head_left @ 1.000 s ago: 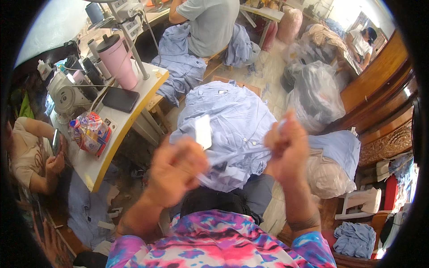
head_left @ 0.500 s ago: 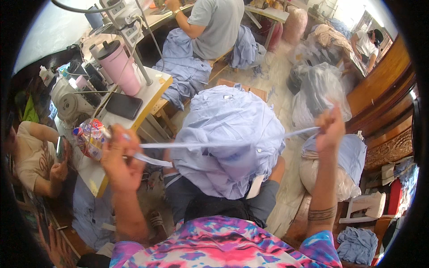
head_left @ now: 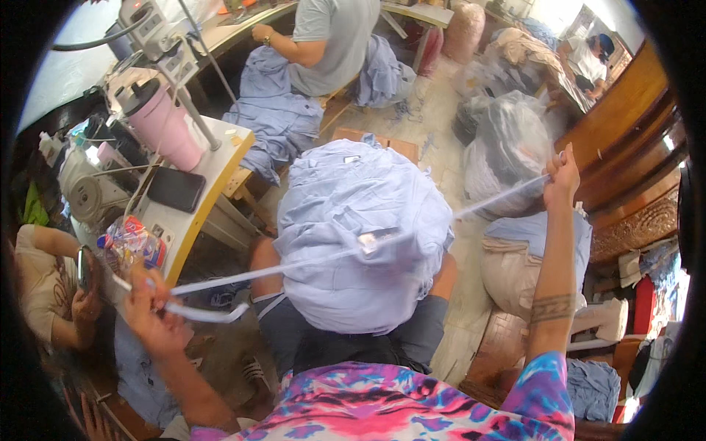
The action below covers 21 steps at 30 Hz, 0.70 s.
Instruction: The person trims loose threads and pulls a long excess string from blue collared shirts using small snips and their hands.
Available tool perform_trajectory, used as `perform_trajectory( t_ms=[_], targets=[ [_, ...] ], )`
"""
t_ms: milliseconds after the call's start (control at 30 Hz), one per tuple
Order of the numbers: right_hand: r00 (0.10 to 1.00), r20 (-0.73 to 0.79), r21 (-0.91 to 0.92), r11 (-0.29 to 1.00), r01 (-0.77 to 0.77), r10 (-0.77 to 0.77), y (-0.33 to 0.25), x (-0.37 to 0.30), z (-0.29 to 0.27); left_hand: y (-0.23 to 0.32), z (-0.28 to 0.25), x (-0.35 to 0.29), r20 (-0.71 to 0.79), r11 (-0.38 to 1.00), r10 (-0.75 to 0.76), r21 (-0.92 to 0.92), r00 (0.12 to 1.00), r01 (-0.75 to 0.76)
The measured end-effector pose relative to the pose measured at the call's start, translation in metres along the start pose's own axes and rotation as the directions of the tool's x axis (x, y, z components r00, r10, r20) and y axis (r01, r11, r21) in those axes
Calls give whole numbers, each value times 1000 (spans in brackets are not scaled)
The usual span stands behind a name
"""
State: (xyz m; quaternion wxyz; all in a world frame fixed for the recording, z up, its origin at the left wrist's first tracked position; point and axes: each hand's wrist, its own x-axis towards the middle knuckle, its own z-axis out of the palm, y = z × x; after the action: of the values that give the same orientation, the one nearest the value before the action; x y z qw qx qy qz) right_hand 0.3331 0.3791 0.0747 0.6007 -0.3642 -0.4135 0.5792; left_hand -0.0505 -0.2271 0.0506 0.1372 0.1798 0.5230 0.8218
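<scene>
A narrow pale-blue fabric strip (head_left: 257,275) stretches taut in front of me, slanting up from left to right. My left hand (head_left: 156,316) grips one end low beside the table corner, and a loose tail hangs past its fingers. A small white tip pokes out near that thumb; what it belongs to I cannot make out. Raised higher, my right hand (head_left: 562,180) is closed on the strip's other end. Beneath the strip, a big rounded bundle of light-blue garments (head_left: 353,206) rests on my lap between my knees, with a small label on top.
The table (head_left: 234,158) at left holds a pink tumbler (head_left: 165,128), a black phone (head_left: 176,189) and a colourful plastic packet (head_left: 136,242). A person (head_left: 331,51) sits ahead; another (head_left: 55,287) holds a phone at left. Bagged cloth (head_left: 507,147) and a fabric bundle (head_left: 507,264) lie right.
My hands have moved farther apart: the left down and leftward, the right slightly up and rightward. The strip has gone from nearly level to slanted. The whole view has shifted a little.
</scene>
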Motion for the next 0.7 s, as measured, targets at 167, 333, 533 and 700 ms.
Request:
perform_trajectory(
  t_ms=[167,333,533,700],
  targets=[
    [948,-262,-132,980,152,-182,-4,82,-25,-2,-64,-41,17,657,326,715,945,-240],
    [874,-421,-192,966,175,-243,-4,126,-50,-4,-50,-66,-333,926,101,376,938,34],
    [935,342,-586,799,134,94,23,12,74,19,8,-49,-17,799,-286,548,958,248],
    [569,784,-525,755,394,249,-36,-159,171,38,81,-7,319,648,24,717,947,-258]
  ],
)
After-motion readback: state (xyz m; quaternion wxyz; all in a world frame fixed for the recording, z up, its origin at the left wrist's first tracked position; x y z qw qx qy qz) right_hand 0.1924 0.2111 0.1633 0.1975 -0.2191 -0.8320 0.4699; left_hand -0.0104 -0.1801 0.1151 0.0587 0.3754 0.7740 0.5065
